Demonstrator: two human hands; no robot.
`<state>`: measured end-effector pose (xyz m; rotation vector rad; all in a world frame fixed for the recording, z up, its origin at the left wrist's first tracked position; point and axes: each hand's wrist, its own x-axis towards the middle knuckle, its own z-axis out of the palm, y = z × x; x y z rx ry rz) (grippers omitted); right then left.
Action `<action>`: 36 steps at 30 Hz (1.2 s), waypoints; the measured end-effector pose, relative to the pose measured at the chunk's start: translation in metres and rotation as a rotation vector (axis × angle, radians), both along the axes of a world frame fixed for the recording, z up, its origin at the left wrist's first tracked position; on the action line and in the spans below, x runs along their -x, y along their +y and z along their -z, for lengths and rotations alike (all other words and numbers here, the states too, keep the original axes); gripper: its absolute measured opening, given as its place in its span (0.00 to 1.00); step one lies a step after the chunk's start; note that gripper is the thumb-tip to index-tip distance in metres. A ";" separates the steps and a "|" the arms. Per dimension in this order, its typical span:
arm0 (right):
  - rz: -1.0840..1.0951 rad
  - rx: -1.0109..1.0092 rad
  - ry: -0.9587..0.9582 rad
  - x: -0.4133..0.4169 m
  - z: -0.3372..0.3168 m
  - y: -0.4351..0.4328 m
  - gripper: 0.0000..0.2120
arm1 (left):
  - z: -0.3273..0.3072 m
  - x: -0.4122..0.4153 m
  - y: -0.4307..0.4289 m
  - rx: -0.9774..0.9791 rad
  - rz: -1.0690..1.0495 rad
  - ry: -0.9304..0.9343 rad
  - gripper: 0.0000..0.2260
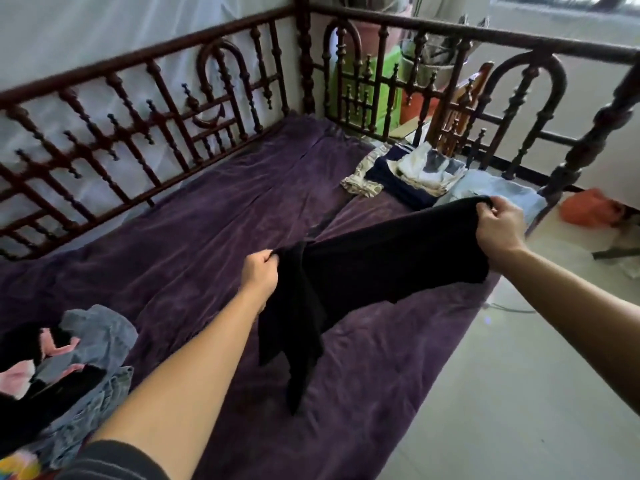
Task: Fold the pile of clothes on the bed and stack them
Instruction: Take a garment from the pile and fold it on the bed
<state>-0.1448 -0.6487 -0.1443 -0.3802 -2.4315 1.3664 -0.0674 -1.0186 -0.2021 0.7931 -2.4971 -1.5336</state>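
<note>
The person holds a black garment (381, 265) up in the air over the bed (207, 209). The left hand (258, 275) has its fingers curled tight and pinches one end of the black garment. The right hand (495, 226) pinches the other end the same way, a bit higher up. The black garment is pulled long between the two hands, so its long side runs from the left hand across to the right hand. A loose part hangs down below the left hand, and its tip looks like it just reaches the bed. The cloth is so dark that it could be trousers or a top; it is hard to say. The next move will likely be to bring the two ends together or lay the black garment flat, and the purple bed right under the black garment has room for that. To the left of the black garment, close to the person, lies the messy pile of clothes (79, 344) not yet folded. Beyond the black garment, past the right hand, sits the stack of folded clothes (415, 174), with a light blue piece (498, 192) beside it. The right hand is the nearer one to that stack. The dark wooden railing (138, 109) stands farther back, behind the black garment, and is not in the way.
</note>
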 end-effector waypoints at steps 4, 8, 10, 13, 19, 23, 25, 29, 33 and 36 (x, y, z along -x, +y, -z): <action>0.059 0.023 0.104 0.053 -0.044 0.002 0.11 | -0.045 0.059 -0.011 -0.021 -0.030 0.128 0.10; 0.169 0.060 0.106 0.106 -0.080 0.032 0.12 | -0.078 0.110 -0.003 -0.131 -0.127 0.226 0.10; 0.230 0.043 0.097 0.133 -0.085 0.049 0.13 | -0.085 0.129 0.004 -0.196 -0.234 0.261 0.12; 0.258 0.020 0.023 0.175 -0.069 0.077 0.13 | -0.079 0.152 0.008 -0.235 -0.368 0.247 0.13; 0.157 -0.075 -0.260 0.244 0.040 0.107 0.15 | -0.013 0.169 0.018 0.003 -0.274 -0.094 0.13; -0.002 -0.234 -0.530 0.255 0.131 0.115 0.13 | 0.058 0.143 0.039 0.198 0.045 -0.601 0.31; -0.200 -0.432 -0.753 0.251 0.173 0.117 0.13 | 0.092 0.115 0.051 0.369 0.236 -0.885 0.38; -0.636 -0.899 -1.148 0.222 0.229 0.099 0.18 | 0.126 0.053 0.068 0.414 0.273 -0.965 0.29; -0.884 -1.084 -0.952 0.199 0.244 0.034 0.16 | 0.123 0.001 0.067 0.292 0.143 -0.837 0.21; -1.195 -1.033 -0.654 0.182 0.248 -0.047 0.21 | 0.111 -0.021 0.062 0.264 0.024 -0.753 0.19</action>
